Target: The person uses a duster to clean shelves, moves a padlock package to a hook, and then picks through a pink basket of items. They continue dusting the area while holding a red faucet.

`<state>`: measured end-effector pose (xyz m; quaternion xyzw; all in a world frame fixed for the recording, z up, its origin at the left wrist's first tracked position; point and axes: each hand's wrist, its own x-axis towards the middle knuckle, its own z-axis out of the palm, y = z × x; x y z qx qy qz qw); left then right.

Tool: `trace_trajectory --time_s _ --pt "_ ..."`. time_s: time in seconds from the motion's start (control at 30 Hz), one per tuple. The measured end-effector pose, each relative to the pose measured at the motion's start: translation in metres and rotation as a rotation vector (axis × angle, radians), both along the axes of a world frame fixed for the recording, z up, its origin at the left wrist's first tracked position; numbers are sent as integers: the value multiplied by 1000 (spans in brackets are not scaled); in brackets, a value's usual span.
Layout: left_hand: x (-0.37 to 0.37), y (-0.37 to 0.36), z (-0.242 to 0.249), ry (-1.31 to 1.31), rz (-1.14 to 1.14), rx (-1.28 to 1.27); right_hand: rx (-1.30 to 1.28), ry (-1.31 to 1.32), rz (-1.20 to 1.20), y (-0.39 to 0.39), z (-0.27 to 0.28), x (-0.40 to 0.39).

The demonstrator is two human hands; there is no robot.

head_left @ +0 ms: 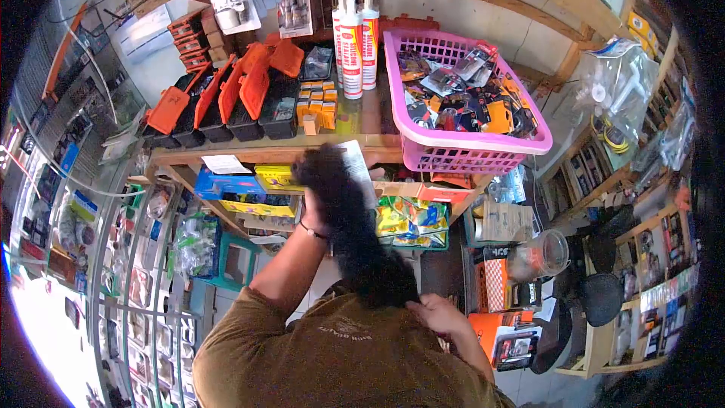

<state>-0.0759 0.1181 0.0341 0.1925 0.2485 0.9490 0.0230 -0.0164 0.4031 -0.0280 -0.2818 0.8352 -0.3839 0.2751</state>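
A long black fuzzy thing (355, 227), smeared by motion, slants from the table's front edge down across my chest; its exact kind cannot be made out. My left hand (313, 210), with a thin band at its wrist, is at its upper part, fingers hidden behind it. At its lower end my right hand (442, 313) is closed, with the fingertips against the black thing. Just beyond the upper part, a pale card or sheet (356, 170) shows at the table edge; whether it is attached cannot be told.
Orange-lidded black bins (226, 117), small yellow boxes (317, 106), silicone sealant tubes (350, 61) and a pink basket (476, 140) of packaged goods stand on the wooden table (264, 150). Yellow packets (411, 219) lie below. Shelving flanks both sides; a clear tub (547, 252) is at right.
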Motion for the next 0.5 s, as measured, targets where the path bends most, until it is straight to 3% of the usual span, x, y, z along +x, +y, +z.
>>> trace_trajectory --time_s 0.07,0.1,0.13,0.2,0.23,0.27,0.3,0.33,0.37,0.43,0.5 --pt "2 2 4 -134 89 -33 -65 -418 -221 5 3 -5" --pt "10 6 16 -196 105 79 -153 -436 -343 3 -3 -5" --pt "15 8 23 -258 123 193 -151 -436 -341 3 -3 -4" --pt "12 11 26 -253 141 160 190 -158 -21 -5 14 1" --pt "9 6 17 -248 206 13 -3 -89 49 -7 29 8" --pt "7 3 9 -240 268 -136 -9 -83 48 -6 25 5" --pt "8 2 1 -103 214 -48 -57 -264 -131 -2 15 1" --pt "15 5 19 -195 80 203 -104 -447 -307 0 7 -1" --pt "14 3 19 -255 80 227 -109 -443 -302 0 2 0" --pt "3 3 11 -341 170 181 108 -165 -80 -2 -4 2" --pt "7 0 -6 -143 106 62 15 -229 -109 -1 -3 7"
